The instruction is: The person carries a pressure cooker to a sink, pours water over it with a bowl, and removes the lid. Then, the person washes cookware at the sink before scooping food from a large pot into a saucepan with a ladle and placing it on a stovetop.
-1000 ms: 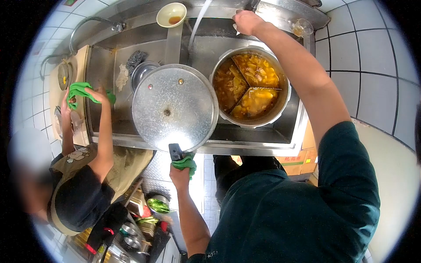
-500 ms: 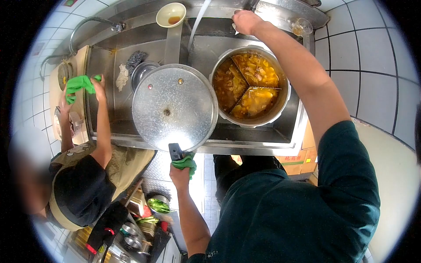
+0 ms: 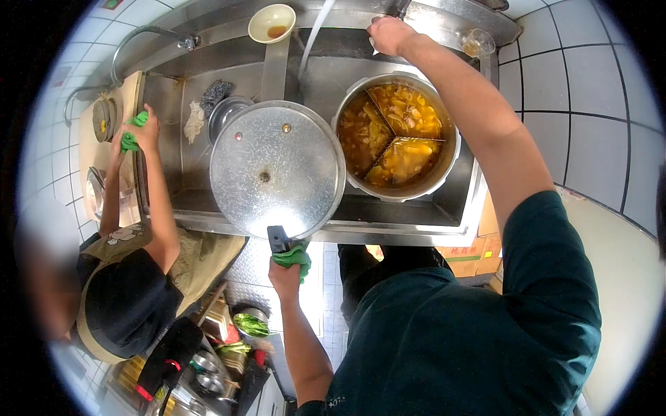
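My left hand (image 3: 284, 279) is closed round a green cloth (image 3: 295, 259) at the black handle of a large metal pressure cooker lid (image 3: 267, 163). The lid is held over the sink's middle and front edge, left of the pot. My right hand (image 3: 390, 35) is closed at the sink's back ledge, beside a dark fitting; a bit of white shows under its fingers, and what it grips is hidden. Below that arm stands a large metal pot (image 3: 451, 158) in the sink, divided into three sections of orange-brown stew (image 3: 409, 107) with chunks.
A bowl (image 3: 272, 23) with brown liquid and a glass cup (image 3: 479, 43) stand along the back. Behind the lid are a metal bowl (image 3: 223, 114) and a scrubber (image 3: 215, 93). At left, a co-worker's hands (image 3: 147, 135) hold a green cloth; greens (image 3: 251, 324) sit below.
The co-worker's hands have come together, bunching up the green cloth that was stretched between them. My hands, the lid and the pot look nearly unmoved.
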{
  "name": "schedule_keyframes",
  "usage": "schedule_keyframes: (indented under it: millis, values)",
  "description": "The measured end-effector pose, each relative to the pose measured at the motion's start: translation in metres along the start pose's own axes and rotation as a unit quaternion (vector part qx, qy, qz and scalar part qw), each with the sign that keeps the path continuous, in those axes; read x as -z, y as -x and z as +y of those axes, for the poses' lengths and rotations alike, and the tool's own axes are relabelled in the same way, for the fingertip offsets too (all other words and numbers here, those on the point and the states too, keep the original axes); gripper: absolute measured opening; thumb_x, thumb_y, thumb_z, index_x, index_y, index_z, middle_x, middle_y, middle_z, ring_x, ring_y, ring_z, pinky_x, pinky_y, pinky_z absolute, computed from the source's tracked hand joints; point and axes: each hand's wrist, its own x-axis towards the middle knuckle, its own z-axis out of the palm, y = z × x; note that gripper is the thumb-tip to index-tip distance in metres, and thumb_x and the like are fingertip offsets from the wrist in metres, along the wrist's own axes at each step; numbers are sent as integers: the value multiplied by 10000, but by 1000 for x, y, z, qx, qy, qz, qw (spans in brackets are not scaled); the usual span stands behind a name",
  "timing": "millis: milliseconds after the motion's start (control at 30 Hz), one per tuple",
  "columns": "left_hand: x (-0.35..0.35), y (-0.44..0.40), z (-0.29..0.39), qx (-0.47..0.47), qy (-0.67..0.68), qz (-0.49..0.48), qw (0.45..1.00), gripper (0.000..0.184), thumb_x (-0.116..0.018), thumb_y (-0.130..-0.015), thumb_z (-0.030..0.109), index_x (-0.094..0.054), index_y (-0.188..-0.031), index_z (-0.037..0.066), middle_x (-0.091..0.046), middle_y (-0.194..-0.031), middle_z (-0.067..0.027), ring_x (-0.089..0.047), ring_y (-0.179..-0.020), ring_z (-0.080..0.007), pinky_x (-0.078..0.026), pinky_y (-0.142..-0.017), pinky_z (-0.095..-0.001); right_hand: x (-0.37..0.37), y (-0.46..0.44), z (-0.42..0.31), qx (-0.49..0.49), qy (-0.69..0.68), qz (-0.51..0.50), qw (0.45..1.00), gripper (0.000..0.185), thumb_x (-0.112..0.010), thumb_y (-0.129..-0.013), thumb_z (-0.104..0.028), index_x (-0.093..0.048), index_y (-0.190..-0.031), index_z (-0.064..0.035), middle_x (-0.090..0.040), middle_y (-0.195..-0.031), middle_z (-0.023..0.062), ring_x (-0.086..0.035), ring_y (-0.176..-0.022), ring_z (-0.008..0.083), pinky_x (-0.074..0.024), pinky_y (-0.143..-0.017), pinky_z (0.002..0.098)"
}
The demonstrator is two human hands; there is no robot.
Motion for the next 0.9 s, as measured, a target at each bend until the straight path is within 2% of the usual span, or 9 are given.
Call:
schedule_keyframes:
  millis: [400, 800, 900]
  values:
    - [-1, 8, 23, -20, 19, 7, 1000, 256, -804, -790, 106, -634, -927, -27, -695, -747, -99, -648, -600, -146, -531, -546, -313, 1, 0, 0, 1, -6, 0, 1000, 282, -584, -880, -107, -741, -1082, 9, -674, -1234, 221, -669, -1125, 371, -549, -979, 447]
    - [1, 5, 16, 17, 5, -3, 1000, 290, -797, -749, 117, -630, -940, -24, -698, -776, -121, -670, -638, -187, -548, -578, -335, 3, 0, -1, -2, -4, -4, 1000, 272, -585, -867, -97, -744, -1059, 14, -693, -1197, 212, -675, -1107, 369, -556, -959, 446]
    - [3, 14, 46, -22, -48, 10, 999, 297, -796, -743, 117, -631, -944, -27, -699, -780, -122, -674, -640, -193, -551, -582, -338, 9, 1, -2, -2, -7, -11, 1000, 267, -583, -869, -96, -746, -1051, 12, -694, -1195, 212, -677, -1104, 369, -558, -957, 444]
